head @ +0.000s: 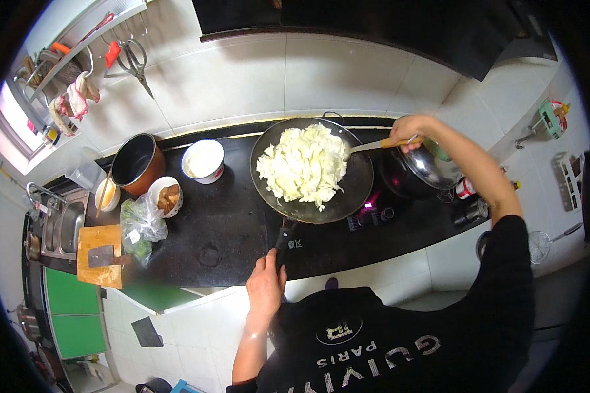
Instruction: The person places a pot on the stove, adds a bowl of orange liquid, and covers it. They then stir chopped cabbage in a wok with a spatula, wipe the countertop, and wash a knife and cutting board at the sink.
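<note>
A dark frying pan [356,196] on the cooktop holds a large heap of chopped pale cabbage [305,164]. Its black handle [286,237] points towards me, and my left hand [266,282] is closed around that handle. My right hand [409,132], at the far right of the pan, grips the wooden handle of a metal spatula [368,146]. The spatula's blade end meets the right side of the cabbage and is partly hidden there. Just right of the pan, beneath my right forearm, a shiny domed metal lid [432,169] covers another dark pan.
Left on the black counter [226,211] stand an enamel bowl [202,162], a brown pot [138,164], a bowl of brown food pieces [169,199] and a plastic bag of greens [140,221]. A cleaver [102,256] lies on a wooden cutting board [93,237] near the sink [72,223]. Bottles lie far right.
</note>
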`<state>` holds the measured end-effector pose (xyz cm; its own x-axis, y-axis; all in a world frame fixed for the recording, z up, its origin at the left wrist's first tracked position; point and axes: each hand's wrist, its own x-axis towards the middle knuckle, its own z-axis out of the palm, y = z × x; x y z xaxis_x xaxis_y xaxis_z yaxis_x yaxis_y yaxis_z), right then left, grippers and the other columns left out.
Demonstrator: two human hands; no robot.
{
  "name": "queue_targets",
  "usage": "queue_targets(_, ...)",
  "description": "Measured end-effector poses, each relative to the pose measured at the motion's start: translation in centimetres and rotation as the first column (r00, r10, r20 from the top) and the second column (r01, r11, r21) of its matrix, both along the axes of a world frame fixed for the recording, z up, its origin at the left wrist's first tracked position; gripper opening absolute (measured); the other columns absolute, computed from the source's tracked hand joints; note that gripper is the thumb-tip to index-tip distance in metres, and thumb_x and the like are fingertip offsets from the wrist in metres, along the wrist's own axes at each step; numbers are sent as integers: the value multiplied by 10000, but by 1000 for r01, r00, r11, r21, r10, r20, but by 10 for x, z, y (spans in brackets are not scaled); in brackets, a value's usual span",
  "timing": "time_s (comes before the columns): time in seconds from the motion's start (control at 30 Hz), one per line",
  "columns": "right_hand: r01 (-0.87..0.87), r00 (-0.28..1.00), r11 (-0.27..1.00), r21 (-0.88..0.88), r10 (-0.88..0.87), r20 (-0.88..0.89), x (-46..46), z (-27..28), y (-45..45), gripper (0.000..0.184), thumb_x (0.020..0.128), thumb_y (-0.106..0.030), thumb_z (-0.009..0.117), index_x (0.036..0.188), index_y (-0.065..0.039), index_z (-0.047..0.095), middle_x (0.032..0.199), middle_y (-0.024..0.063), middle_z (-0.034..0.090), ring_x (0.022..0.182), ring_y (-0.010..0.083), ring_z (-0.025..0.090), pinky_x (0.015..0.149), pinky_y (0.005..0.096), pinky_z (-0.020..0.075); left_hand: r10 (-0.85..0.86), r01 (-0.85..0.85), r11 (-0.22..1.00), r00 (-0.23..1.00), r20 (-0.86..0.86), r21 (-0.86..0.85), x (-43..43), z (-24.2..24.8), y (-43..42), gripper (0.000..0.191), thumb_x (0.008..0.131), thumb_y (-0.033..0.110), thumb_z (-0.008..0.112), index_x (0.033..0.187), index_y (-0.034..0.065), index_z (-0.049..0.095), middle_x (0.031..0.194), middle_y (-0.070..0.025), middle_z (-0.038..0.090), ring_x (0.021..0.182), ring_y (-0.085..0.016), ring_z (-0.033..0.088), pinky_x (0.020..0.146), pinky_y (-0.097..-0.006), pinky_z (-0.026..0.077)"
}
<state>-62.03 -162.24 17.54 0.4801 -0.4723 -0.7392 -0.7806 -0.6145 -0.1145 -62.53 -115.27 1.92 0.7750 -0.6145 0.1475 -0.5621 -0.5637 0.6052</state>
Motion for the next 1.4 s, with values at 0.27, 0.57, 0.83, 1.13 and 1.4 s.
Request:
queue_targets(0.27, -416, 717, 847, -332, 530, 454, -46, -14, 38, 314, 838, -208, 638, 1118, -67, 625, 646, 136, 622, 520, 253, 599, 488, 359, 477, -7, 7, 1000, 1000, 4, 22, -1, 1, -2, 417, 839, 140, 628, 1231, 50, 515, 961, -156, 587, 838, -333, 620, 700, -410, 522)
queue_targets(0.57, -536, 605, 385, -752, 796, -24, -107, 46, 114, 342, 848, -232, 617, 1165, -103, 608, 712, 143, 654, 671, 319, 648, 604, 428, 506, -11, 11, 1000, 1000, 12, 4, 0, 3, -2, 417, 829, 125, 637, 1220, 43, 519, 943, -158, 588, 818, -334, 622, 693, -408, 523)
queue_targets(0.83, -226, 952, 935, -273, 271, 141, -10, 34, -8, 236, 851, -277, 632, 896, -46, 651, 613, 97, 630, 493, 157, 582, 431, 347, 464, -8, 8, 1000, 1000, -5, -2, 0, 1, -1, 418, 828, 123, 638, 1221, 44, 518, 944, -156, 588, 822, -332, 622, 694, -404, 522)
queue_targets(1.13, -541, 750, 808, -235, 590, 301, 78, -2, 24, 340, 786, -252, 697, 1100, -128, 651, 676, 54, 636, 567, 173, 597, 504, 331, 478, -3, 4, 1000, 1000, 5, -28, -1, 2, -2, 407, 817, 104, 647, 1198, 47, 518, 945, -176, 594, 818, -368, 613, 696, -420, 510)
queue_targets(1.4, -655, 332, 226, -721, 943, -5, -37, 37, 114, 381, 799, -146, 629, 1180, -160, 616, 757, 120, 639, 664, 278, 649, 561, 391, 506, -7, 7, 1000, 1000, 4, -16, -1, 2, -2, 414, 814, 97, 649, 1202, 41, 517, 944, -176, 593, 821, -365, 615, 693, -419, 512)
